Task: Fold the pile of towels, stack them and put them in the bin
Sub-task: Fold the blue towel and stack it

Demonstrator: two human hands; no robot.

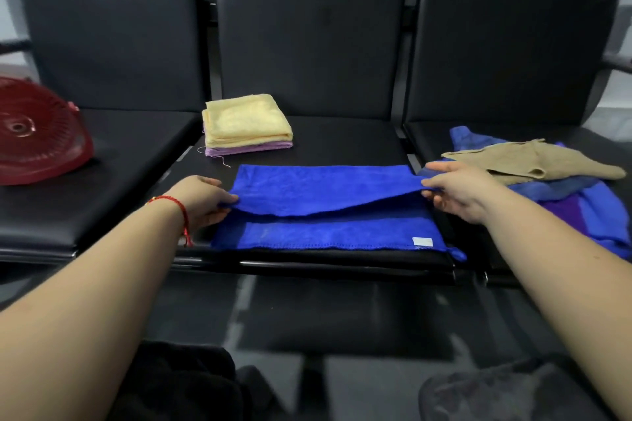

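Note:
A bright blue towel [321, 191] lies across the middle black seat, its far half lifted and doubled over toward me. My left hand [201, 200] pinches the folded layer's left corner. At the right corner, my right hand [458, 188] pinches the same layer. A white label shows at the towel's near right corner. Behind it sits a folded stack: a yellow towel [246, 120] on a lilac towel [249, 148]. The unfolded pile [561, 188] of blue and purple towels lies on the right seat, with a tan towel [526, 157] on top. A red slatted bin [37, 133] rests on the left seat.
Three black padded seats [102, 188] with tall backrests form a bench, with metal gaps between them. Its front edge runs just below the blue towel. Dark floor and dark clothing lie beneath my arms. A red string bracelet is on my left wrist.

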